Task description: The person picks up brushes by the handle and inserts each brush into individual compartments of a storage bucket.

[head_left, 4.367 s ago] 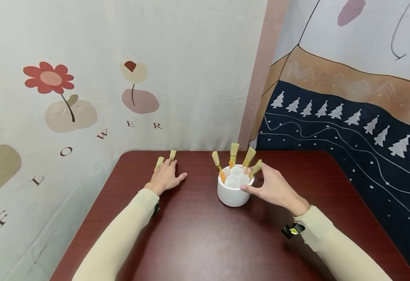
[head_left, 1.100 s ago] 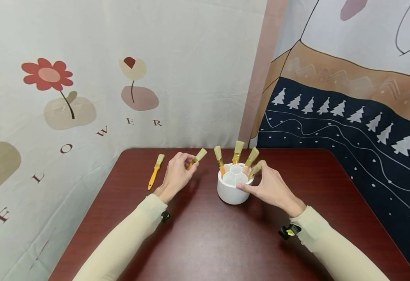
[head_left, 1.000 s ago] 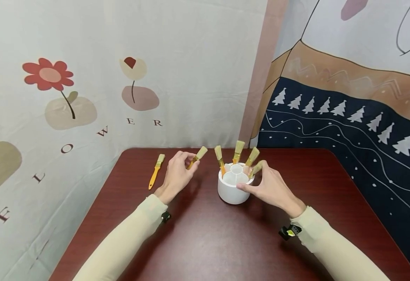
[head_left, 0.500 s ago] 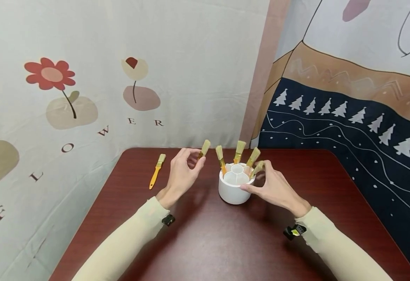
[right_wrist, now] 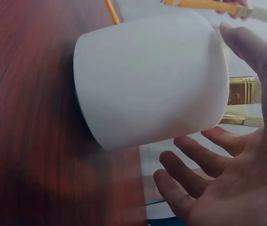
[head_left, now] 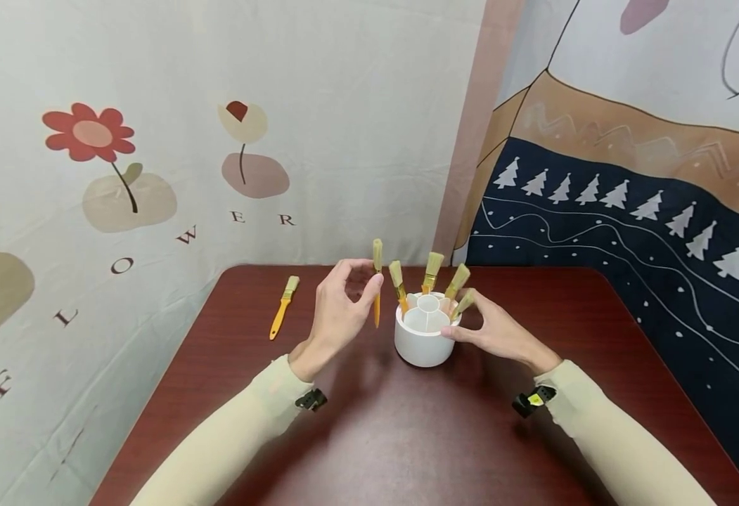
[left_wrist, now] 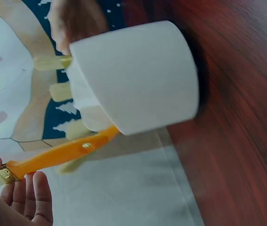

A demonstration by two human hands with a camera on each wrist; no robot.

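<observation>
My left hand (head_left: 337,309) pinches a paintbrush (head_left: 377,254) by its upper part, between thumb and fingers. The brush stands nearly upright, bristles up, just left of a round white divided holder (head_left: 424,348). In the left wrist view its orange handle (left_wrist: 58,155) points toward the holder's rim; I cannot tell whether they touch. My right hand (head_left: 502,332) grips the holder at its right side, thumb (right_wrist: 239,40) at the rim and fingers round the other side. Several paintbrushes (head_left: 433,267) stand in the holder's outer compartments, bristles up and leaning outward.
Another paintbrush (head_left: 283,309) with a yellow-orange handle lies on the dark red table (head_left: 369,450), left of my left hand. Behind the table hangs a pale printed cloth (head_left: 356,140), and a dark tree-patterned cloth (head_left: 597,232) hangs to the right.
My left hand picked a paintbrush up from the table's left side, carried it right toward the holder and turned it from slanted to nearly upright. The right hand has stayed at the holder.
</observation>
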